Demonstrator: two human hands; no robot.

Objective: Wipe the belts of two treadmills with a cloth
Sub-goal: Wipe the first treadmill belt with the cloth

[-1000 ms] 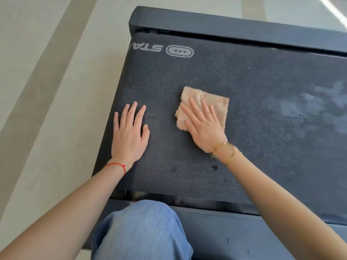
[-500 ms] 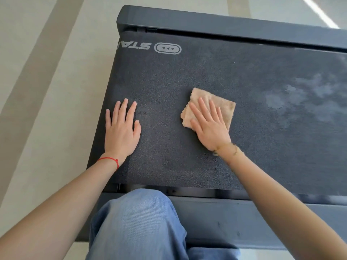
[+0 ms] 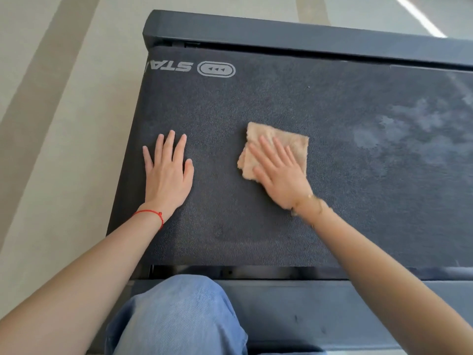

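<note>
Right hand (image 3: 279, 172) presses the tan cloth (image 3: 275, 147) flat mid-belt (image 3: 256, 103) — fingers straight; left hand (image 3: 167, 172) rests flat, fingers straight, near the belt's left edge.

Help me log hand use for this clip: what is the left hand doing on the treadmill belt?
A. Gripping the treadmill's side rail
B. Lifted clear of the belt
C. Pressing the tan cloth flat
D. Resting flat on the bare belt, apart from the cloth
D: the left hand lies with straight fingers on the bare treadmill belt, while the tan cloth sits under the right hand.
</note>
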